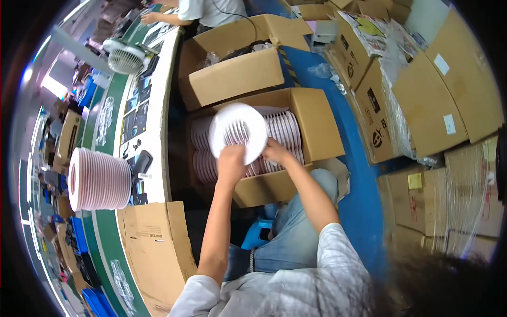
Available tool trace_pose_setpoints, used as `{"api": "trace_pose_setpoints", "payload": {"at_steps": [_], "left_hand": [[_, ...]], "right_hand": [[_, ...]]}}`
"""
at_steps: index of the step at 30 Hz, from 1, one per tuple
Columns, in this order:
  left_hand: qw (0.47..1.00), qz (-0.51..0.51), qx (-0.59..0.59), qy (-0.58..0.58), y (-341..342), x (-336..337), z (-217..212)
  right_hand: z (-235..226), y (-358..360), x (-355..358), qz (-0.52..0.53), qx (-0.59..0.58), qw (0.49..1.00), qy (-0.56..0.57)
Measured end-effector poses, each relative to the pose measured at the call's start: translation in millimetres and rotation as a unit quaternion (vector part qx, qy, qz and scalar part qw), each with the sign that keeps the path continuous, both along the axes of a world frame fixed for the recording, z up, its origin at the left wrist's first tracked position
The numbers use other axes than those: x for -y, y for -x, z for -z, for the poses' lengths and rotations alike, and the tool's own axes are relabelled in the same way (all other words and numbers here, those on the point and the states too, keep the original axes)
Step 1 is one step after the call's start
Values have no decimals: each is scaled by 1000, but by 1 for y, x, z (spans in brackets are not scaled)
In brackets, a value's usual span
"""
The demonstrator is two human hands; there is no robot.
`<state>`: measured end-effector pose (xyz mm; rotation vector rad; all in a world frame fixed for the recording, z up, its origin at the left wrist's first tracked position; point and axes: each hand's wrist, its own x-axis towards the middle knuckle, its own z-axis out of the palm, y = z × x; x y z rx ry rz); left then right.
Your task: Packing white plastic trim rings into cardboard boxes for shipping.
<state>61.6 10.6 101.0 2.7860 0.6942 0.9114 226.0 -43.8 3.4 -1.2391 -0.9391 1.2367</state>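
A white, flat ring (257, 122) with a wide central hole is held above an open cardboard box (319, 124). My left hand (232, 162) is closed on the ring's lower edge, fingers reaching into the hole. At the ring's right edge is my right hand (275, 151), its fingers curled; whether it grips the ring or something below is hidden. Inside the box, rows of pinkish-white rings (284, 127) stand on edge, packed side by side. Another stack of such rings (100, 179) lies on the green belt to my left.
A second open box (237, 76) holds dark and clear-wrapped items beyond. Left are a white ledge (156, 105), a fan (125, 57) and a cardboard box (153, 253). More boxes (422, 206) line the right. Another person (211, 13) works at the far end.
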Motion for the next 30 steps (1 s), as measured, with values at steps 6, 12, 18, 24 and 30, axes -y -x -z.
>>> {"api": "trace_pose_setpoints", "payload": {"at_steps": [6,12,18,24,30], "left_hand": [[982,-58,143,-106,-11,14,-28],[990,-28,127,-61,-11,13,-27],[991,-52,117,33,-10,23,-16],[999,-13,15,29,-3,20,-5],[993,-73,-35,81,-1,15,-4]], "right_hand": [[-3,-15,10,24,25,999,6],[0,-11,16,28,174,984,-11],[9,-24,16,-46,0,992,115],[4,-39,17,-73,-136,985,71],[-16,-24,18,-30,-28,999,-1]]}}
